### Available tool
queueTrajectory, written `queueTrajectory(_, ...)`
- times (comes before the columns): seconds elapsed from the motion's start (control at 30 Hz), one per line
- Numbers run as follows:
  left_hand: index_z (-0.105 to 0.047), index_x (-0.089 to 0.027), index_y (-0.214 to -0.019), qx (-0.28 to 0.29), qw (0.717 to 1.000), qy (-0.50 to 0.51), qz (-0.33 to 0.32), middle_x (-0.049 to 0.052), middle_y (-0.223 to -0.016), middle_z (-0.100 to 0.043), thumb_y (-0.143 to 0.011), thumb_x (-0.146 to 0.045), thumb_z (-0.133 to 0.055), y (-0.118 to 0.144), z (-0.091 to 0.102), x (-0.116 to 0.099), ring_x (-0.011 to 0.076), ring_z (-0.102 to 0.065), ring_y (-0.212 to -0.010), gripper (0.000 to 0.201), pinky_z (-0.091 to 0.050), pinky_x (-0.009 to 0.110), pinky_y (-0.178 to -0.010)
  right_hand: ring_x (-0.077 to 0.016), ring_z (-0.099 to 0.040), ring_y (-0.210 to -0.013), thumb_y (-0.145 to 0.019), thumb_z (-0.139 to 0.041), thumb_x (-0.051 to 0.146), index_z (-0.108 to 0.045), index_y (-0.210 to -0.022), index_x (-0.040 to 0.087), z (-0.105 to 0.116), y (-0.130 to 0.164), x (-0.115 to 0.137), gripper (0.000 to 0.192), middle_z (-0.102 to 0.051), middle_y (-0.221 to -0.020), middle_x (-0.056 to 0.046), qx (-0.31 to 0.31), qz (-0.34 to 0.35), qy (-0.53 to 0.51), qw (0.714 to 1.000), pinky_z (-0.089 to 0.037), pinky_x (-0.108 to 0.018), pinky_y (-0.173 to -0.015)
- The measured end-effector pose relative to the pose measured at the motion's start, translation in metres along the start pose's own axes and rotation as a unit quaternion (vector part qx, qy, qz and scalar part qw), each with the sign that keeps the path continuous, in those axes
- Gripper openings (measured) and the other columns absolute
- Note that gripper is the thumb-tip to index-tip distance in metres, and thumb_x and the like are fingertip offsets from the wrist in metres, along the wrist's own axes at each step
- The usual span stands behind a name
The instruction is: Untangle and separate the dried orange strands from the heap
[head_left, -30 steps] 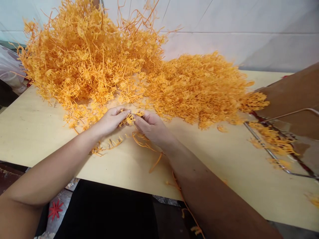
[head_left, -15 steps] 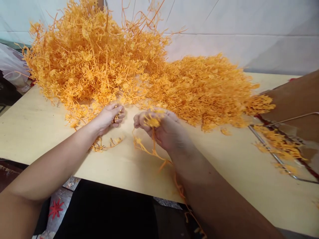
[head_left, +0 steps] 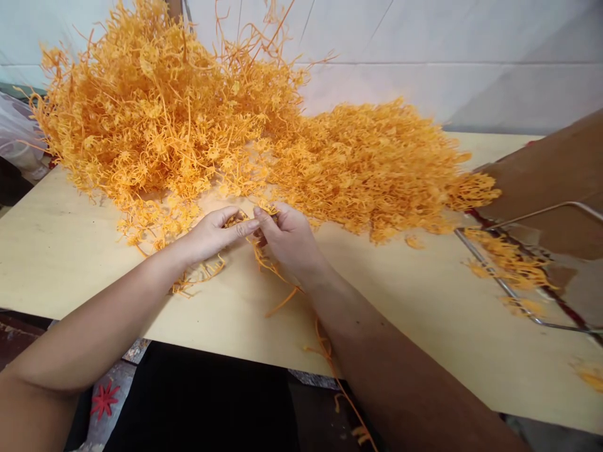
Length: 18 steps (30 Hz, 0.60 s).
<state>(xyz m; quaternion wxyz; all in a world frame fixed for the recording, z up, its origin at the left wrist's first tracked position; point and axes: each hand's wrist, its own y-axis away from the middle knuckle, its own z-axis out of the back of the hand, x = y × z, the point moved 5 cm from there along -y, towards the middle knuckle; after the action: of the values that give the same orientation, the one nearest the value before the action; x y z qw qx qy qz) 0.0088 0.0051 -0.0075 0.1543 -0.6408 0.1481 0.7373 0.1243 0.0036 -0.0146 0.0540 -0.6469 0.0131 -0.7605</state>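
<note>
Both hands [head_left: 254, 235] hiding pinched orange sprig [head_left: 234, 220]

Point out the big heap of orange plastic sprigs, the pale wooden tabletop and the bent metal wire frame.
Heap of orange plastic sprigs [head_left: 198, 125], head view, middle of the taller mound.
Pale wooden tabletop [head_left: 424, 301], head view, bare surface.
Bent metal wire frame [head_left: 506, 287], head view, lower rod.

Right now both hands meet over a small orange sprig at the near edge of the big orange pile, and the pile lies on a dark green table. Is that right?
Not quite. The head view shows the table is pale yellowish wood, not dark green. The rest holds: the left hand and right hand meet over a small orange sprig at the near edge of the big orange pile.
</note>
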Motion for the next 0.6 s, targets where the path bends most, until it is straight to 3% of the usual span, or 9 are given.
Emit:
queueTrajectory(0.17,-0.049,-0.014,-0.069,-0.002,0.999,-0.018,0.030,-0.006,-0.058,-0.045,-0.070,-0.017,-0.053,0.000,0.001,0.005,0.0036,-0.038,-0.052,0.005,-0.029,0.018,-0.050,-0.0057,-0.041,-0.045,-0.075,-0.058,0.043,-0.044,-0.060,0.018,-0.003,0.000,-0.002,0.033,-0.044,-0.051,0.005,0.030,-0.016,-0.067,0.997,-0.034,-0.020,-0.044)
queueTrajectory(0.37,-0.052,-0.014,-0.070,0.040,0.996,0.079,0.017,-0.002,-0.068,-0.055,-0.071,-0.022,-0.047,0.001,-0.003,0.007,0.0072,-0.050,-0.067,0.009,-0.039,0.022,-0.070,-0.0065,-0.047,-0.048,-0.074,-0.060,0.044,-0.039,-0.053,0.018,-0.002,-0.002,0.003,0.039,-0.041,-0.052,0.005,0.068,-0.071,-0.230,0.968,-0.045,-0.023,-0.055)
queueTrajectory(0.53,-0.052,-0.013,-0.070,0.055,0.994,0.097,-0.004,-0.001,-0.068,-0.052,-0.074,-0.024,-0.047,0.003,-0.006,0.004,0.0084,-0.049,-0.070,0.012,-0.039,0.022,-0.071,-0.0081,-0.048,-0.047,-0.074,-0.060,0.041,-0.043,-0.056,0.019,-0.007,0.001,0.007,0.034,-0.043,-0.050,0.004,0.086,-0.012,-0.164,0.983,-0.045,-0.024,-0.052)
queueTrajectory(0.6,-0.051,-0.014,-0.067,0.053,0.993,0.109,-0.014,-0.001,-0.067,-0.051,-0.078,-0.032,-0.046,0.003,-0.006,0.002,0.0080,-0.047,-0.067,0.022,-0.038,0.022,-0.069,-0.0083,-0.047,-0.048,-0.075,-0.060,0.041,-0.046,-0.060,0.019,-0.010,0.004,0.008,0.030,-0.046,-0.052,0.004,0.087,0.019,-0.133,0.987,-0.045,-0.024,-0.052)
